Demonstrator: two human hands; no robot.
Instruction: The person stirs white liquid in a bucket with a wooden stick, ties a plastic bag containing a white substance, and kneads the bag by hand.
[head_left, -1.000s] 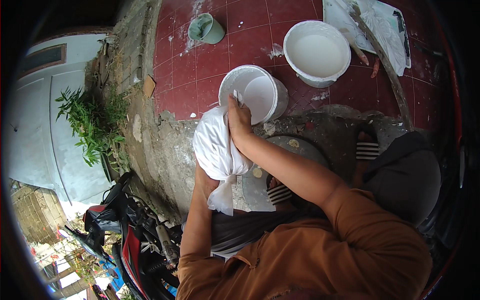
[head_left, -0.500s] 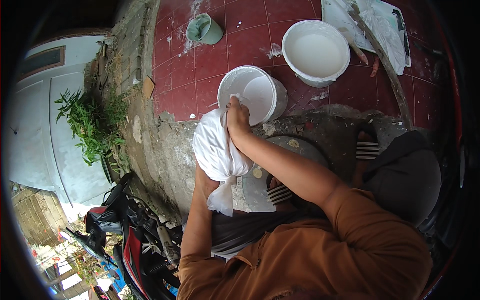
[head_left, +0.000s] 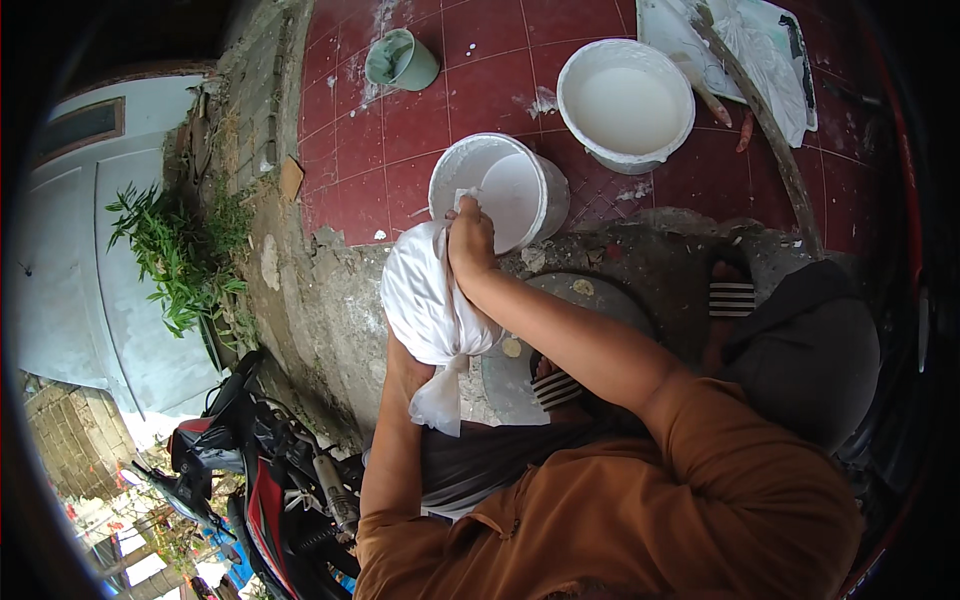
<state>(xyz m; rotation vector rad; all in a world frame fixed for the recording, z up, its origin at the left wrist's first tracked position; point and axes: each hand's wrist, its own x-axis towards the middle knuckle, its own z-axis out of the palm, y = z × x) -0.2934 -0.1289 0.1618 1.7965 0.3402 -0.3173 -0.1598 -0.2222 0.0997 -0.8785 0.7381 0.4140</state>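
Holding a plump white plastic bag (head_left: 420, 290) just before the near bucket (head_left: 556, 205), the two hands seem to share the work of support and control. The left hand (head_left: 409, 368) lies low against the bag's near left side, partly beneath it, probably because so full and soft a load would sag without something under it; its fingers are hidden, so I cannot tell how far they are open. The right hand (head_left: 470, 243) comes across from the other side, its fingers curled nearly closed on the bag's far end, with a pale scrap of plastic (head_left: 465, 194) poking out beyond them. That grip likely keeps the slippery film gathered at one point, over the bucket's near left rim. The knotted tail (head_left: 440, 402) hangs toward the person's lap, so the tied end faces away from the bucket and the gripped end faces it. Whether the bag actually rests on the rim I cannot tell. Pale material (head_left: 518, 198) shows inside this bucket, which stands near the edge of the red tiled floor (head_left: 485, 95), well within arm's reach. A second bucket (head_left: 640, 162), holding white liquid, stands just beyond to the right, while a small green pot (head_left: 424, 70) sits farther off, leaving room around the hands.
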